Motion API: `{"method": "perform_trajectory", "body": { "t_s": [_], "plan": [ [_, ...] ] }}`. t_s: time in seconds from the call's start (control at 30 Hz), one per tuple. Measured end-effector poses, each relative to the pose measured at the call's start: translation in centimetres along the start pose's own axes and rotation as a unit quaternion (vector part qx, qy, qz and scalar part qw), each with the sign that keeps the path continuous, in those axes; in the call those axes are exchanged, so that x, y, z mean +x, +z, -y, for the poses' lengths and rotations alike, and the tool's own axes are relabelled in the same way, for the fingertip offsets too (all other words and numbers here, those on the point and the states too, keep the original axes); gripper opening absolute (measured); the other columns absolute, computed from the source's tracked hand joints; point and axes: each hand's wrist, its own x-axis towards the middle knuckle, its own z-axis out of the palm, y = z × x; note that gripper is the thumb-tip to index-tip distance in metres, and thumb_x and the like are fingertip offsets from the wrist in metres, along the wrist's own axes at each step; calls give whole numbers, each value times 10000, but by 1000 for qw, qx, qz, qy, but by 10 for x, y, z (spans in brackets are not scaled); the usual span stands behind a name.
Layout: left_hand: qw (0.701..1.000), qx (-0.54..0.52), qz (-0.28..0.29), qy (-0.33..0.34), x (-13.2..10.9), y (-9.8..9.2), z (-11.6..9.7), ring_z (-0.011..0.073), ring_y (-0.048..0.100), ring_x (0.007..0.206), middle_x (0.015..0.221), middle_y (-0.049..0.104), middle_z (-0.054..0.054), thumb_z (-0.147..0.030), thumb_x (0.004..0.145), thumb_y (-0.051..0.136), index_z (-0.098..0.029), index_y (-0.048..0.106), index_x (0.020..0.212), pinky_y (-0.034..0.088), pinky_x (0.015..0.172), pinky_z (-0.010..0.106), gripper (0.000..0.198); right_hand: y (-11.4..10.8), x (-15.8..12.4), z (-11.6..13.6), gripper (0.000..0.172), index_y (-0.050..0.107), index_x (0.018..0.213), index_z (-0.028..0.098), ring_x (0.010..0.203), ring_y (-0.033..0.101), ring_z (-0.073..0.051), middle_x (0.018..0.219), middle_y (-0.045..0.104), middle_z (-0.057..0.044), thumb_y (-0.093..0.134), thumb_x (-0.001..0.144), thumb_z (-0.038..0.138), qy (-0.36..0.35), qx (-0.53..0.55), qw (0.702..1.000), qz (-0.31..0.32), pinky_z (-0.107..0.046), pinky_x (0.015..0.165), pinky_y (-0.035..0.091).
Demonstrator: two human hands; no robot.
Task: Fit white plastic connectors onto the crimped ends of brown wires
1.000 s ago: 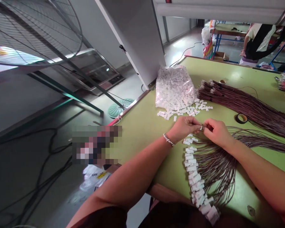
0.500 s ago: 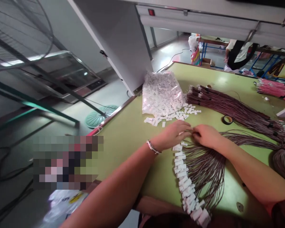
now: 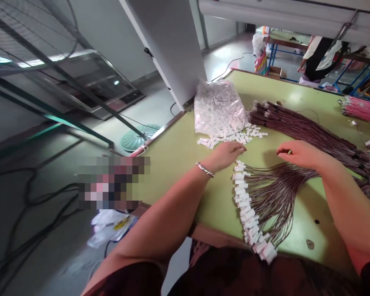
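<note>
My left hand [image 3: 226, 153] reaches palm down, fingers stretched out, toward loose white connectors [image 3: 234, 137] spilled from a clear bag of connectors [image 3: 218, 109]. It holds nothing. My right hand [image 3: 297, 153] hovers with loosely extended fingers above a fan of brown wires [image 3: 277, 191], and I see nothing in it. The fanned wires end in a row of white connectors [image 3: 249, 211] running toward the table's near edge. A thick bundle of brown wires [image 3: 308, 130] lies just beyond my right hand.
The green table [image 3: 179, 152] has its left edge beside a white pillar [image 3: 169, 45]. Pink wire bundles [image 3: 360, 110] lie far right. Another person [image 3: 319, 57] stands at a table behind. A big fan [image 3: 33, 41] and floor cables are on the left.
My hands were pinched together on a wire and connector; they have parted. The left moved toward the loose connectors, the right moved right over the wires. The wire now lies with the fan.
</note>
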Motion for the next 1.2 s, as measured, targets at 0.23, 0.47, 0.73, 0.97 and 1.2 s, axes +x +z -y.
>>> {"method": "perform_trajectory", "body": {
  "t_s": [0.23,0.47,0.73,0.97,1.2],
  "plan": [
    [995,42,51,79,-3,22,-28,228,613,947,1045,693,104,-386,867,446,-151,700,1010,443,865,318,374,-19,-53,-27,150,715,790,219,659,585,-165,813,714,-32,573,755,256,64,-57,995,-48,-268,594,384],
    [977,150,147,45,10,54,-77,294,633,808,855,683,184,-538,807,477,-104,692,805,434,681,332,484,36,-154,19,242,682,702,198,559,567,-132,645,664,-11,524,830,329,94,254,958,90,-264,547,452],
    [967,166,189,35,-12,78,-99,273,641,731,782,691,173,-639,764,428,-129,641,709,401,588,303,555,83,-135,81,357,675,1068,183,1071,605,-215,1109,686,-72,596,786,387,119,600,789,-57,-413,1027,404],
    [962,198,187,-11,2,86,-91,218,610,653,703,670,101,-408,647,609,-142,629,724,385,540,265,278,110,-118,90,432,646,1163,208,1209,532,-215,1266,617,-49,573,737,226,45,575,810,-108,-377,1062,372],
    [959,130,250,4,18,69,-86,211,582,644,658,650,54,-527,648,579,-182,591,571,395,567,278,353,55,-151,2,238,724,886,193,921,632,-221,968,709,-94,497,822,162,110,39,980,-163,-377,856,465]
  ]
}}
